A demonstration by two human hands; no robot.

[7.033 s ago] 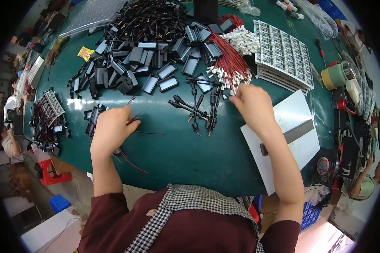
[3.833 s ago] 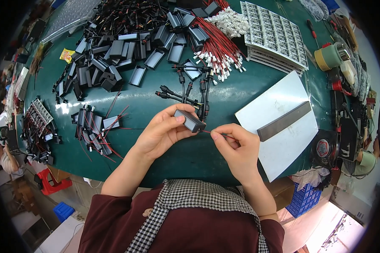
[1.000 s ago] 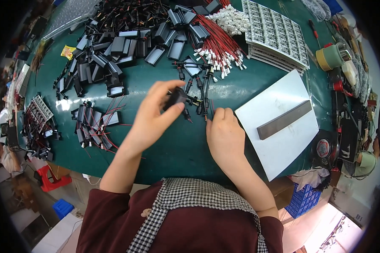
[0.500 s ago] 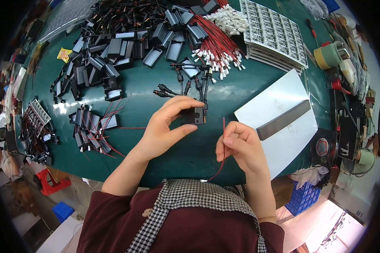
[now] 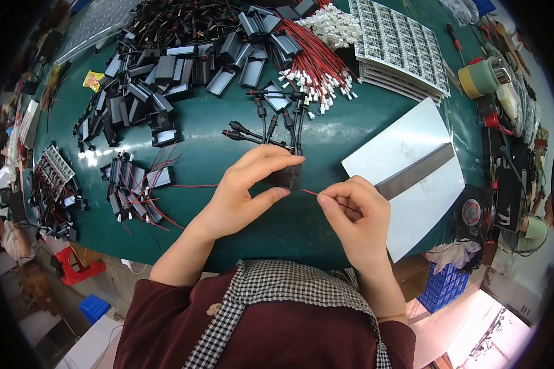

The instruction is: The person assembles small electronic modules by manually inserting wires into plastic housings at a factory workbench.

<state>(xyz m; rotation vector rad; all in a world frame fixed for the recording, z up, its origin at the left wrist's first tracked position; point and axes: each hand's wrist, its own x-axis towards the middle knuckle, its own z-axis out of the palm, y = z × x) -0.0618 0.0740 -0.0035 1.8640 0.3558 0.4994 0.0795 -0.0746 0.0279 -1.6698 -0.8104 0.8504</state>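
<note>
My left hand grips a small black plastic case between thumb and fingers, with the case's end face turned toward the right. Pinched in my right hand is a thin red wire, its tip pointing left and close to the case's end. Whether the tip touches the case I cannot tell. The rest of the wire is mostly hidden behind my right fingers. Just beyond my left hand lie several black cables with connectors, partly behind the case.
Black cases lie heaped at the back left, beside red wires with white plugs. Stacked circuit board panels stand at the back right. A white board carries a dark strip. Wired cases sit left of me.
My right hand has turned the red wire from upright to pointing left, bringing its tip near the case. My left hand has tilted the case and shifted slightly.
</note>
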